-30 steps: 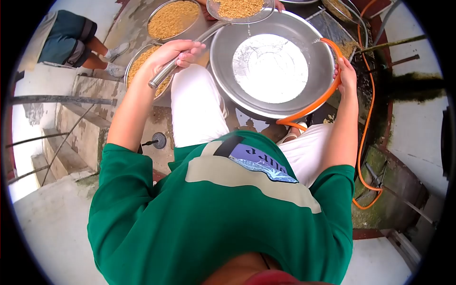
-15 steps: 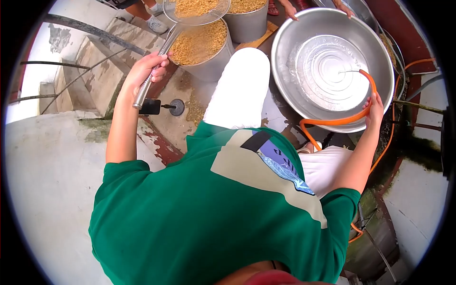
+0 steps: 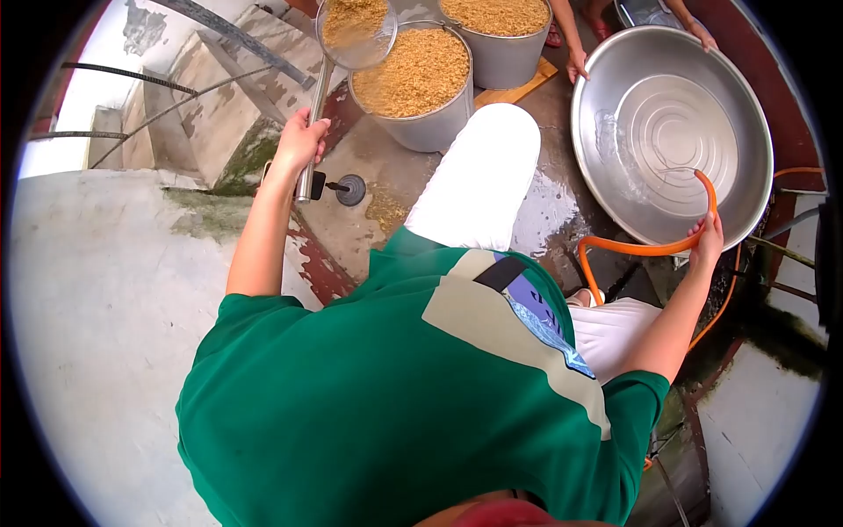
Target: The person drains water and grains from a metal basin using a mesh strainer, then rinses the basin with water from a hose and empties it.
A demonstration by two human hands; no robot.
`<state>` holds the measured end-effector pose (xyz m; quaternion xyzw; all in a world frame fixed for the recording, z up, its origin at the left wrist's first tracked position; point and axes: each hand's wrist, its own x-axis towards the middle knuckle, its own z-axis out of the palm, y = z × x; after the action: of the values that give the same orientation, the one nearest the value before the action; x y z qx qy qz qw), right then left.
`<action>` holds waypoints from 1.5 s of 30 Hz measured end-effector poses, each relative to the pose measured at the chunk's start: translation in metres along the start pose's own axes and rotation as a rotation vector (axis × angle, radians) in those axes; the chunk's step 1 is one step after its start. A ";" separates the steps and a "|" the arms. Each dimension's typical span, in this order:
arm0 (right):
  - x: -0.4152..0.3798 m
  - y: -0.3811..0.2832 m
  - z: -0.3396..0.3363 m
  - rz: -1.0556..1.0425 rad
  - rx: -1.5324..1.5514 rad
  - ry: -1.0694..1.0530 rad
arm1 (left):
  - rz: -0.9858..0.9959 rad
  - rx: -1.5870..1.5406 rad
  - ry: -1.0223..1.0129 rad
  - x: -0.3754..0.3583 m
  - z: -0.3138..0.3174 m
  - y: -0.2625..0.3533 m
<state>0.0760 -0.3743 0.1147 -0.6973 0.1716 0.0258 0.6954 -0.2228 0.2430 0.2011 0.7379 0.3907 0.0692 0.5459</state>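
My left hand (image 3: 303,142) is closed around the metal handle of a long skimmer (image 3: 318,97). The skimmer's round mesh head, with golden grain in it, hangs over the rim of a metal bucket (image 3: 435,127) full of the same grain. My right hand (image 3: 708,239) grips an orange hose (image 3: 645,249) close to its outlet. Water runs from the hose into a wide metal basin (image 3: 615,189), my hand lying just outside its near rim. Another person's hands (image 3: 577,66) hold the basin's far rim.
A second bucket of grain (image 3: 509,68) stands behind the first, beside a wooden board (image 3: 527,83). A small device on a round base (image 3: 350,190) is on the wet floor near my left hand. Concrete steps (image 3: 189,97) and metal bars (image 3: 132,77) lie to the left.
The view has shifted, so buckets and basin appear further right. The skimmer head looks more tilted, its grain gathered to one side. The basin also looks more tilted. Both hands keep their holds.
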 end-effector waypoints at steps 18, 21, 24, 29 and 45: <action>0.000 -0.001 0.005 0.008 -0.018 0.004 | 0.285 0.622 0.309 0.003 0.029 -0.020; 0.000 0.000 0.003 0.000 -0.018 -0.008 | 0.297 0.611 0.305 0.002 0.027 -0.022; 0.000 0.001 0.001 -0.009 -0.019 -0.020 | 0.311 0.604 0.309 -0.001 0.026 -0.023; -0.013 -0.007 0.011 -0.023 -0.002 -0.019 | 0.310 0.598 0.302 -0.017 0.030 -0.012; -0.020 -0.009 0.018 -0.113 0.055 -0.046 | 0.414 0.748 0.351 -0.046 0.032 -0.022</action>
<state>0.0634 -0.3524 0.1286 -0.6857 0.1166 -0.0019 0.7185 -0.2487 0.1912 0.1852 0.9238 0.3199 0.1550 0.1422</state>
